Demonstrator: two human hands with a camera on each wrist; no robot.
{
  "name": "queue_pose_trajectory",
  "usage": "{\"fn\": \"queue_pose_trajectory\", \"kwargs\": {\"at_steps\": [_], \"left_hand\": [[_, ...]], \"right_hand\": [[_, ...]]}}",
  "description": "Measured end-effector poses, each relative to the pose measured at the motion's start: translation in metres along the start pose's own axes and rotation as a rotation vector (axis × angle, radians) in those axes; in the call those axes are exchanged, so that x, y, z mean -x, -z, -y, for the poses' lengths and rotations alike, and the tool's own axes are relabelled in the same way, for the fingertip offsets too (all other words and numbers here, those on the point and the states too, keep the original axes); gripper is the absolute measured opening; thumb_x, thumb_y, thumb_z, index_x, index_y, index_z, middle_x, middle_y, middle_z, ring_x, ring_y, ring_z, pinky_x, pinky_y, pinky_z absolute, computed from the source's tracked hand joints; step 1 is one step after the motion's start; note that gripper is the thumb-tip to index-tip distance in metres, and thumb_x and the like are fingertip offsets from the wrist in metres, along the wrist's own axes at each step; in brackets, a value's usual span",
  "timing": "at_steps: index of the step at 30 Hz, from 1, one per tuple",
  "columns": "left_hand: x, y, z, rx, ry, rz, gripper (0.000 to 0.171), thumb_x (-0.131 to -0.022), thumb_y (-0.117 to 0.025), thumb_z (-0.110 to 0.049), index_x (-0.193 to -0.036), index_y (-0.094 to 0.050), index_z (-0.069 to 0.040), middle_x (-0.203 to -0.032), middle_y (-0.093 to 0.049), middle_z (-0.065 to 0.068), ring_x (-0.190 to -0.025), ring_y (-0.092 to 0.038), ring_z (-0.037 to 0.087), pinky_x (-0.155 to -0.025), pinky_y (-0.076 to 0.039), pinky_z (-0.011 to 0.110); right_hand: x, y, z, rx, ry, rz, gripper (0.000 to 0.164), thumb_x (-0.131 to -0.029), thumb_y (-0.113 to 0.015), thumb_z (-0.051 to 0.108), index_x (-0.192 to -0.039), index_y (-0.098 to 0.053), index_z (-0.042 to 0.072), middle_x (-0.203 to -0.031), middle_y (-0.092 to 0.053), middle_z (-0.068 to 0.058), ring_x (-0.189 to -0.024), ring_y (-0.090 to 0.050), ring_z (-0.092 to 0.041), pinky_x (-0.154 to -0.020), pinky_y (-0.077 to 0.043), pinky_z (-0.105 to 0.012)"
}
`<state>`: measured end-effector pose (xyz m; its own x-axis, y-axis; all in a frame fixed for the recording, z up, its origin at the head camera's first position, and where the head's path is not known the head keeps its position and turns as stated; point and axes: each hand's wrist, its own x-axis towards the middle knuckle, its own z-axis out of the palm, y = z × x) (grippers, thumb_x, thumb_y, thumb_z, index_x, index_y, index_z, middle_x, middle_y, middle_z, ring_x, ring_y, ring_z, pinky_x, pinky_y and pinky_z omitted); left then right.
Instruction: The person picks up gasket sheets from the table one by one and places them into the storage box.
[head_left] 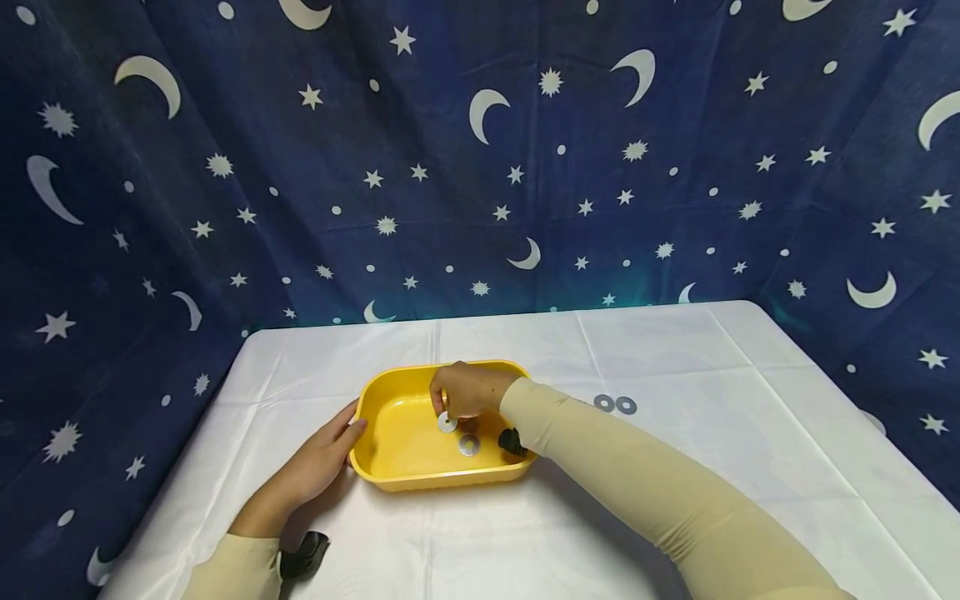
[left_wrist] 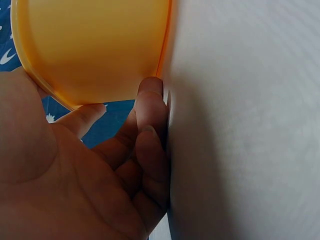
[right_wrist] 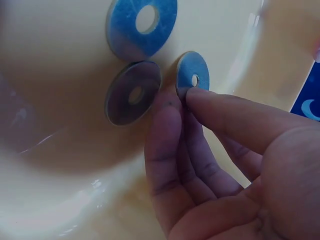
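Note:
A yellow plastic basin point(head_left: 405, 479) sits on the white-covered table. My left hand point(head_left: 318, 454) holds its left end, with the thumb over the rim and the fingers against the outside wall point(left_wrist: 100, 60). Inside the basin, my right hand point(head_left: 472, 390) pinches a flat metal washer point(right_wrist: 194, 70) between thumb and fingertips, tilted on edge above the bottom. Close by in the right wrist view, a shiny washer point(right_wrist: 122, 35) and a shaded washer point(right_wrist: 116, 102) lie in the basin. From the head, one washer point(head_left: 468, 446) shows on the basin floor.
Two grey washers point(head_left: 626, 406) lie side by side on the white tablecloth point(head_left: 697, 400), right of the basin and beyond my right forearm. A dark blue curtain point(head_left: 450, 233) with moons and stars hangs behind the table and at its sides.

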<state>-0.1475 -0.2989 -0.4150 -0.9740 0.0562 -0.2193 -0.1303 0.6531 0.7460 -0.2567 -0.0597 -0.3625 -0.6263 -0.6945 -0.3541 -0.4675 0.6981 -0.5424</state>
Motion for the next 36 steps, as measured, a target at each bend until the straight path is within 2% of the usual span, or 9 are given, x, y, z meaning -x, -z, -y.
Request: {"fn": "queue_pose_trajectory", "kwargs": {"at_steps": [3,7,13,18,23,26,31,36], "left_hand": [[-0.001,-0.001,-0.001,0.001,0.002,0.003,0.062,-0.107,-0.034,-0.048,-0.161,-0.02,-0.02,-0.156,-0.042,0.016,-0.134,-0.045,0.035,-0.119,-0.023,0.066],[-0.002,-0.002,-0.003,0.002,-0.003,0.007,0.062,-0.108,-0.034,-0.048,-0.161,-0.02,-0.02,-0.157,-0.041,0.016,-0.136,-0.044,0.036,-0.119,-0.021,0.066],[-0.003,-0.004,-0.005,0.0,-0.017,0.008,0.062,-0.108,-0.033,-0.047,-0.161,-0.02,-0.019,-0.159,-0.038,0.016,-0.142,-0.04,0.038,-0.12,-0.02,0.066],[-0.003,-0.005,-0.006,-0.006,-0.009,0.007,0.062,-0.108,-0.034,-0.047,-0.161,-0.02,-0.02,-0.155,-0.043,0.016,-0.136,-0.044,0.036,-0.119,-0.022,0.066],[-0.003,-0.004,-0.008,-0.017,-0.003,0.012,0.062,-0.108,-0.033,-0.047,-0.162,-0.019,-0.019,-0.158,-0.039,0.017,-0.14,-0.041,0.039,-0.119,-0.021,0.067],[-0.002,-0.003,-0.008,-0.022,-0.003,0.018,0.063,-0.108,-0.033,-0.047,-0.162,-0.018,-0.018,-0.16,-0.036,0.018,-0.143,-0.038,0.041,-0.119,-0.02,0.067],[0.0,-0.001,-0.007,-0.023,-0.003,0.021,0.064,-0.108,-0.032,-0.048,-0.162,-0.017,-0.018,-0.16,-0.036,0.018,-0.143,-0.039,0.041,-0.119,-0.02,0.066],[0.002,0.0,-0.004,-0.033,-0.003,0.014,0.064,-0.108,-0.032,-0.048,-0.162,-0.018,-0.017,-0.156,-0.041,0.018,-0.134,-0.044,0.036,-0.119,-0.023,0.065]], "right_hand": [[0.001,-0.001,-0.001,0.0,0.0,0.0,0.018,-0.085,-0.069,-0.011,-0.093,-0.071,0.005,-0.082,-0.065,-0.005,-0.059,-0.061,-0.022,-0.053,-0.049,-0.019],[0.003,-0.002,-0.003,0.009,0.006,-0.008,0.019,-0.084,-0.069,-0.012,-0.093,-0.071,0.004,-0.081,-0.068,-0.008,-0.057,-0.061,-0.021,-0.052,-0.046,-0.019],[0.004,0.0,-0.006,-0.01,-0.008,-0.005,0.019,-0.084,-0.068,-0.013,-0.094,-0.07,0.004,-0.079,-0.07,-0.01,-0.057,-0.063,-0.022,-0.054,-0.05,-0.021],[0.005,0.003,-0.008,-0.011,-0.005,0.003,0.02,-0.085,-0.064,-0.014,-0.095,-0.07,0.002,-0.081,-0.069,-0.009,-0.062,-0.065,-0.026,-0.055,-0.048,-0.02],[0.007,0.011,-0.009,0.08,0.028,-0.021,0.011,-0.087,-0.07,-0.003,-0.093,-0.073,0.006,-0.088,-0.071,-0.004,-0.073,-0.059,-0.018,-0.063,-0.044,-0.019],[0.01,0.016,-0.01,0.105,0.051,-0.037,0.006,-0.087,-0.073,0.003,-0.092,-0.073,0.008,-0.088,-0.066,0.001,-0.072,-0.052,-0.012,-0.063,-0.044,-0.019],[0.02,0.023,-0.013,0.054,0.098,-0.025,0.005,-0.091,-0.071,0.01,-0.087,-0.07,0.012,-0.082,-0.063,0.002,-0.065,-0.052,-0.011,-0.056,-0.043,-0.019],[0.032,0.03,-0.014,0.034,0.133,-0.041,0.004,-0.095,-0.069,0.017,-0.092,-0.071,0.015,-0.083,-0.066,0.003,-0.071,-0.055,-0.012,-0.062,-0.048,-0.02]]}}
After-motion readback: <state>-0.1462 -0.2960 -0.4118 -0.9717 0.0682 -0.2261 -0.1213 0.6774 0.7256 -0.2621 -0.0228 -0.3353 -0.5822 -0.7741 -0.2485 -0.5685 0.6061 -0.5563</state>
